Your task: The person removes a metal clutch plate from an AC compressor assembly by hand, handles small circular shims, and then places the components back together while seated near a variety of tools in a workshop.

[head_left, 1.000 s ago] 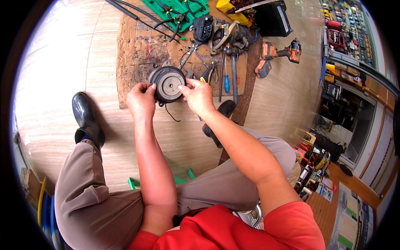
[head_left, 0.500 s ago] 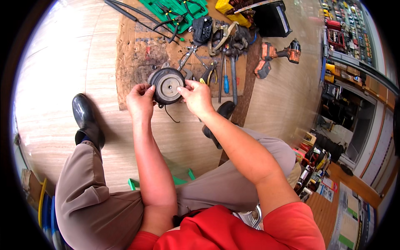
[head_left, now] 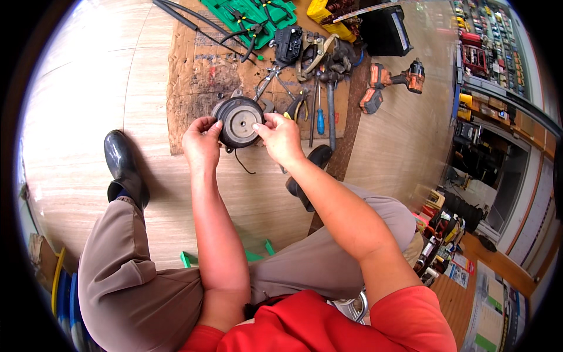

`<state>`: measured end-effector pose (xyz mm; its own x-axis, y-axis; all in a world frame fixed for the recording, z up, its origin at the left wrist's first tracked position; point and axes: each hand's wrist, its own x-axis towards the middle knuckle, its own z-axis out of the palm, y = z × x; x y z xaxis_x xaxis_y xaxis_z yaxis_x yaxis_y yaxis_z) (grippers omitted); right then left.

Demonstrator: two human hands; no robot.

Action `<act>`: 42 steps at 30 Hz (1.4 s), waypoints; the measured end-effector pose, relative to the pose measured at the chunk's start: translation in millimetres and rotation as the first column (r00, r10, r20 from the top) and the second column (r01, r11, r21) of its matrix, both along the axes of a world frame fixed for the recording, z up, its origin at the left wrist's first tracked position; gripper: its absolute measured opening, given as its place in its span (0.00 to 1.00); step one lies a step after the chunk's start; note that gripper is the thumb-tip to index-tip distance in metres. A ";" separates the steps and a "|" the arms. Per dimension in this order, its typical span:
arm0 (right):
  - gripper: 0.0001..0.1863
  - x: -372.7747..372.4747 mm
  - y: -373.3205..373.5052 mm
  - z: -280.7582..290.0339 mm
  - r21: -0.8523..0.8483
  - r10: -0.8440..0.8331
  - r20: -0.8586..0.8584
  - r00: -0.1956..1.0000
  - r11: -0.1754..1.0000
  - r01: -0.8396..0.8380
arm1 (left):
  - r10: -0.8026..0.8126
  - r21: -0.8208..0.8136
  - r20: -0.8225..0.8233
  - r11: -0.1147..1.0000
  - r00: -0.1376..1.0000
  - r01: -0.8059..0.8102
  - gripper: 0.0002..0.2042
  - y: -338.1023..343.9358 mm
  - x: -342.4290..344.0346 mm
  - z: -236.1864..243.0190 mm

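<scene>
Both hands hold a round clutch pulley (head_left: 241, 124) with a black rim, a grey metal face and a small centre hole. My left hand (head_left: 202, 141) grips its left edge, thumb on the rim. On the opposite side my right hand (head_left: 281, 136) has its thumb on the grey face and its fingers at the right edge. Under the pulley shows a metal part with lugs (head_left: 237, 92), partly hidden; a thin black wire (head_left: 244, 164) trails from beneath toward me. Just right of it lie yellow-black pliers (head_left: 297, 107) and an adjustable wrench (head_left: 267, 104).
A stained cardboard sheet (head_left: 193, 108) bears a blue-handled screwdriver (head_left: 320, 121), a hammer (head_left: 331, 111), a puller (head_left: 319, 58) and a green tool case (head_left: 281, 17) with pliers. An orange cordless impact wrench (head_left: 387, 79) lies on the floor at right. My boots flank the sheet's near edge.
The whole view has shifted slightly, so things sit a little further right. Both hands keep nearly the same hold on the pulley.
</scene>
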<state>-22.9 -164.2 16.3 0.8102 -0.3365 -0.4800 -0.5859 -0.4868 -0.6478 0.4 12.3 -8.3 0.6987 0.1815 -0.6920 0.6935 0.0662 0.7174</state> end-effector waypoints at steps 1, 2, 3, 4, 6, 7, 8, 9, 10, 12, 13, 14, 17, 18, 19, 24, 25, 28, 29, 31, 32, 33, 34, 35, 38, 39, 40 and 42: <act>0.25 -0.1 -0.6 -0.3 -0.004 0.021 0.004 1.000 1.000 -0.021 | 0.001 0.003 0.002 1.000 1.000 -0.001 0.09 -0.1 -0.4 -1.1; 0.25 -0.2 -1.1 -0.7 -0.009 0.041 0.007 0.999 0.999 -0.041 | 0.003 0.006 0.004 1.000 1.000 -0.003 0.08 -0.2 -0.9 -2.2; 0.25 -0.2 -1.8 -1.1 -0.002 0.040 0.007 0.999 0.999 -0.040 | 0.003 0.008 0.006 1.000 1.000 -0.003 0.08 -0.6 -0.9 -1.8; 0.25 -0.3 -2.4 -1.6 0.004 0.038 0.006 0.999 0.999 -0.038 | 0.004 0.005 0.002 1.000 1.000 -0.004 0.08 -0.8 -0.8 -1.4; 0.25 0.3 -2.0 0.0 0.018 0.037 -0.007 0.999 0.999 -0.037 | 0.008 -0.001 -0.004 1.000 1.000 -0.008 0.08 -0.5 -1.0 -1.1; 0.25 1.4 -1.1 1.9 0.025 0.038 -0.019 0.999 0.999 -0.037 | 0.009 -0.005 -0.004 1.000 1.000 -0.009 0.08 -0.3 -1.1 -1.7; 0.24 2.4 -0.1 3.8 0.031 0.039 -0.031 0.999 0.999 -0.038 | 0.011 -0.008 -0.004 1.000 1.000 -0.011 0.08 0.1 -1.0 -2.2; 0.24 2.3 -0.5 3.9 0.031 0.040 -0.031 0.999 0.999 -0.039 | 0.012 -0.012 -0.004 1.000 1.000 -0.012 0.08 0.2 -1.0 -2.5; 0.24 2.5 -0.9 3.9 0.031 0.041 -0.032 0.999 0.999 -0.041 | 0.006 -0.010 -0.002 1.000 1.000 -0.006 0.08 0.2 -1.0 -2.8; 0.23 3.4 -2.5 3.2 0.038 0.046 -0.035 0.998 0.998 -0.045 | -0.004 -0.007 0.003 1.000 1.000 0.004 0.08 0.4 -1.1 -3.7; 0.23 4.1 -3.8 2.7 0.045 0.050 -0.038 0.998 0.998 -0.048 | -0.002 -0.016 0.004 1.000 1.000 0.002 0.08 0.5 -1.1 -4.2; 0.22 4.3 -4.9 2.4 0.052 0.053 -0.041 0.998 0.997 -0.051 | 0.000 -0.024 0.005 1.000 1.000 0.001 0.08 0.6 -1.0 -4.7; 0.22 8.4 -1.0 11.6 0.105 0.026 -0.059 0.998 0.994 -0.019 | 0.031 -0.050 0.013 0.998 0.999 -0.030 0.08 1.1 -2.5 -6.4; 0.22 9.7 -1.4 12.1 0.103 0.006 -0.054 0.999 0.995 -0.001 | 0.048 -0.062 0.021 0.997 0.999 -0.046 0.08 0.6 -1.5 -6.8; 0.22 9.0 -2.9 9.8 0.101 -0.012 -0.049 0.999 0.995 0.017 | 0.052 -0.080 0.029 0.996 0.998 -0.049 0.08 -0.1 -2.4 -9.0; 0.23 6.8 -9.0 3.8 0.024 0.020 -0.030 0.999 1.000 -0.020 | 0.113 -0.154 0.059 0.983 0.992 -0.103 0.12 -3.9 -8.0 -13.9; 0.30 16.0 -0.5 24.7 -0.071 0.118 -0.170 0.978 0.989 -0.132 | 0.120 -0.169 0.017 0.979 0.993 -0.116 0.14 -0.6 -8.9 -11.4; 0.43 11.7 16.2 43.6 -0.351 0.376 -0.020 0.926 0.865 -0.359 | 0.099 -0.152 0.045 0.984 0.994 -0.091 0.15 9.9 -10.4 -22.0; 0.50 12.6 20.2 49.7 -0.299 0.450 -0.030 0.892 0.848 -0.438 | 0.046 -0.145 0.025 0.989 0.999 -0.042 0.17 14.4 -12.4 -25.4; 0.51 10.3 28.0 53.5 -0.341 0.507 0.012 0.862 0.812 -0.473 | 0.015 -0.256 -0.049 0.966 0.999 -0.027 0.17 15.8 -10.5 -21.8; 0.51 9.8 31.3 54.2 -0.361 0.534 0.033 0.845 0.795 -0.488 | -0.004 -0.310 -0.084 0.951 0.996 -0.022 0.17 15.1 -10.8 -19.6; 0.52 9.7 33.1 54.9 -0.356 0.533 0.010 0.846 0.793 -0.495 | 0.023 -0.360 -0.109 0.931 0.994 -0.061 0.18 11.3 -11.4 -14.8; 0.52 8.9 32.8 51.5 -0.343 0.539 0.014 0.842 0.794 -0.503 | 0.019 -0.363 -0.099 0.930 0.995 -0.054 0.18 12.2 -11.3 -11.6; 0.53 8.4 31.4 45.5 -0.329 0.544 0.018 0.839 0.796 -0.509 | 0.014 -0.365 -0.089 0.930 0.996 -0.046 0.19 13.5 -11.1 -8.5; 0.53 9.4 31.5 40.0 -0.286 0.527 0.015 0.849 0.816 -0.502 | 0.024 -0.408 -0.063 0.912 0.998 -0.047 0.22 16.0 -12.8 -8.2; 0.53 10.3 30.8 39.8 -0.276 0.515 0.011 0.857 0.826 -0.492 | 0.031 -0.419 -0.047 0.907 0.998 -0.048 0.23 15.4 -11.3 -5.9; 0.53 10.2 30.3 39.8 -0.277 0.511 0.015 0.859 0.828 -0.488 | 0.037 -0.431 -0.031 0.901 0.999 -0.047 0.24 15.0 -9.9 -3.1; 0.53 8.9 30.4 39.2 -0.275 0.503 0.025 0.864 0.834 -0.478 | 0.074 -0.480 -0.029 0.874 0.997 -0.079 0.29 13.9 -8.8 1.5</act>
<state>-14.0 -133.9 55.5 0.9372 0.0189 -0.3482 -0.1700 -0.8472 -0.5034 -8.4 26.2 -6.8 0.6892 -0.1222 -0.7142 0.6786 0.4544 0.5771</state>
